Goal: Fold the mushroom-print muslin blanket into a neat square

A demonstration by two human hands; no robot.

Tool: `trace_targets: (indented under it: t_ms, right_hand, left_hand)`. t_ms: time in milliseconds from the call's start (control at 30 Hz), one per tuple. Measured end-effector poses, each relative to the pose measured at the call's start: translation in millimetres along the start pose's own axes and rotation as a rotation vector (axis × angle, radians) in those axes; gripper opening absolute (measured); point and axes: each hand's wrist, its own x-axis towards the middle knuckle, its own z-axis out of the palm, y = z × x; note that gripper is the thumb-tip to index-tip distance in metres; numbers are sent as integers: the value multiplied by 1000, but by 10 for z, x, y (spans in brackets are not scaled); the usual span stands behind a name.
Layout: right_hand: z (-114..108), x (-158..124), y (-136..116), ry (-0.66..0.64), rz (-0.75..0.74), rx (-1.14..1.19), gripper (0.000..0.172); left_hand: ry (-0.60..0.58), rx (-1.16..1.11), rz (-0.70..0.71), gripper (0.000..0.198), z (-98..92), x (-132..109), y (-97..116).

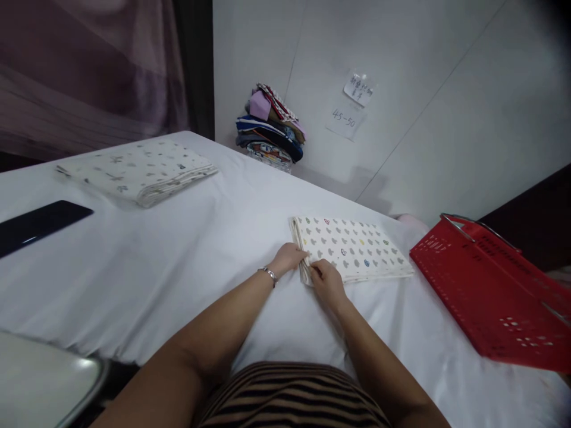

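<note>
A folded white cloth (361, 246) with small grey and coloured prints lies on the white-covered table (214, 249) in front of me. My left hand (289, 257) is closed on its left edge, thumb on top. Just to the right, my right hand (328, 282) pinches the same edge near the lower left corner. Both hands almost meet there. The cloth's folded layers show along its left side. Another folded printed cloth (147, 169), with sparser leaf-like marks, lies apart at the far left of the table.
A red perforated basket (491, 291) with metal handles stands at the right. A dark phone-like slab (44, 223) lies at the left edge. Beyond the table is a stack of folded fabrics (270, 128) by the wall. A pale, rounded chair-like surface (44, 380) sits at lower left.
</note>
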Motion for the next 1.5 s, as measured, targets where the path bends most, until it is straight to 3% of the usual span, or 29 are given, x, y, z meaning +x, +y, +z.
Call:
trace_targets:
  t_ms: [167, 300, 700, 1100, 1500]
  right_hand:
    - [10, -17, -41, -3, -38, -68, 19]
    - [27, 30, -62, -15, 25, -94, 16]
    - [19, 75, 30, 115, 85, 143, 22]
    - [87, 72, 42, 71, 35, 16, 21]
    - [70, 47, -63, 40, 52, -52, 17]
  left_hand:
    - [6, -1, -8, 26, -18, -18, 22]
    - [18, -20, -7, 26, -21, -42, 37]
    - [20, -156, -45, 29, -117, -57, 30]
    - [-11, -83, -58, 15, -75, -72, 12]
    - [-18, -284, -33, 24, -48, -85, 36]
